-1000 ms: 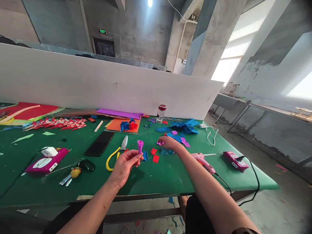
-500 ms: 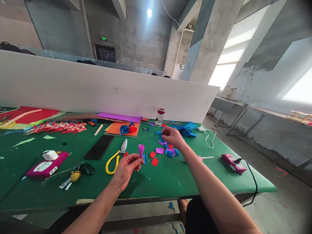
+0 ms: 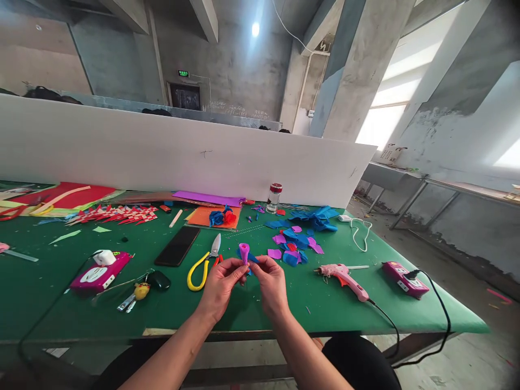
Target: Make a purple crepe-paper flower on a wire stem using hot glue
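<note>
My left hand (image 3: 222, 283) pinches the base of a rolled purple paper flower (image 3: 244, 251) above the front of the green table. Right beside it, my right hand (image 3: 268, 281) holds a blue paper piece (image 3: 253, 258) against the flower, fingertips pressed together. Yellow-handled scissors (image 3: 197, 275) lie just left of my hands. Blue, purple and red paper pieces (image 3: 291, 259) are scattered beyond my right hand. A pink glue gun (image 3: 344, 274) rests on the table to the right. Blue and red paper flowers (image 3: 222, 217) lie on an orange sheet (image 3: 197, 215).
A black phone (image 3: 177, 246), keys with a yellow charm (image 3: 142, 291) and a magenta power strip (image 3: 101, 272) are on the left. Another magenta power strip (image 3: 405, 279) with a black cable is at right. A glass jar (image 3: 274, 199) stands near the white partition (image 3: 182, 151).
My right hand has come back from the scattered paper pieces to the purple flower, bringing a blue piece. The view has shifted left, and the glue gun now shows uncovered.
</note>
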Tool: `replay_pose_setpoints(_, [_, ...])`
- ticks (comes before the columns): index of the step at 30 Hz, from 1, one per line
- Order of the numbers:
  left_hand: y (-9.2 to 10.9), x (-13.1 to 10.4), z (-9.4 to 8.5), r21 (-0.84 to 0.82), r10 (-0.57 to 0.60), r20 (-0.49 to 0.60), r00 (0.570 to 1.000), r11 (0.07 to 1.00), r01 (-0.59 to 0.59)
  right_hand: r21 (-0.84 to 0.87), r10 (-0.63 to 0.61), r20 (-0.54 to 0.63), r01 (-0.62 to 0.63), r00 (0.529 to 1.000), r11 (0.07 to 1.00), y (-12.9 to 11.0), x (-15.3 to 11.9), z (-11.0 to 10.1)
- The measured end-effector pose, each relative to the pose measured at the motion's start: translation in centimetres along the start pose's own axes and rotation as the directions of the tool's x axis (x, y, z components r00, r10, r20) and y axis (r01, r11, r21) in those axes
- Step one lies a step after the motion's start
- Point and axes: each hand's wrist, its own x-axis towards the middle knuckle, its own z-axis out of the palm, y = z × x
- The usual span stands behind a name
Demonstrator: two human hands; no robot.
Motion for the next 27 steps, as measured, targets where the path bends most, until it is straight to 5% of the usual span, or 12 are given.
replay_pose_setpoints(17, [-0.3, -0.1, -0.1, 0.083, 0.071, 0.000, 0.997, 0.994, -0.071, -0.014, -0.149, -0.092, 0.148, 0.985, 0.989, 0.5, -1.8, 0.5])
replay_pose_setpoints(27, [0.4, -0.2, -0.2, 0.194, 0.131, 0.015, 0.991, 0.972, -0.131, -0.112, -0.130, 0.017, 0.131, 0.991, 0.985, -0.1, -2.7, 0.0])
